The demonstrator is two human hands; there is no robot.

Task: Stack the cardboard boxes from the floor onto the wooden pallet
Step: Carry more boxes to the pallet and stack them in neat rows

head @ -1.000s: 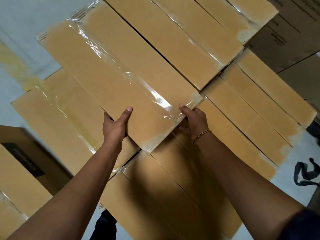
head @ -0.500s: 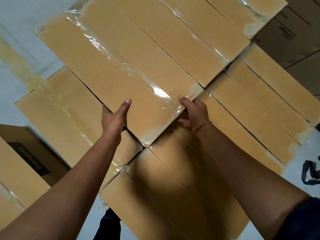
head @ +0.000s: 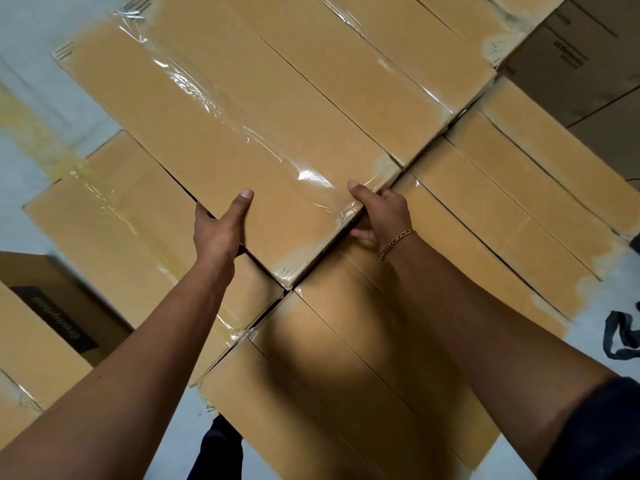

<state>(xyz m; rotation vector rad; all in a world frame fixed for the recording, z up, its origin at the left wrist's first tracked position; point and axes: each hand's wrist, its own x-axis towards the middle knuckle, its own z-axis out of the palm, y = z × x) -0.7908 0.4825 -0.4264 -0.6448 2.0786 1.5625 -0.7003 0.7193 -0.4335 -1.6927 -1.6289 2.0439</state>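
Note:
A long taped cardboard box (head: 194, 140) lies on top of a layer of stacked boxes (head: 346, 358), running from the upper left down to the centre. My left hand (head: 221, 230) grips its near left edge, thumb on top and fingers under the side. My right hand (head: 384, 216), with a gold bracelet on the wrist, holds the near right corner, thumb on the top edge and fingers curled below. The box sits flush against a neighbouring box (head: 311, 81) of the same layer. The pallet itself is hidden beneath the stack.
More boxes of the lower layer (head: 519, 202) spread to the right. A darker printed carton (head: 571, 57) stands at the upper right, another box (head: 41, 327) at the lower left. A black strap (head: 620, 337) lies on the pale floor (head: 31, 39).
The held box has slid a little forward and right until it lines up with its neighbour, its near end lowered onto the layer. Both hands keep the same grip.

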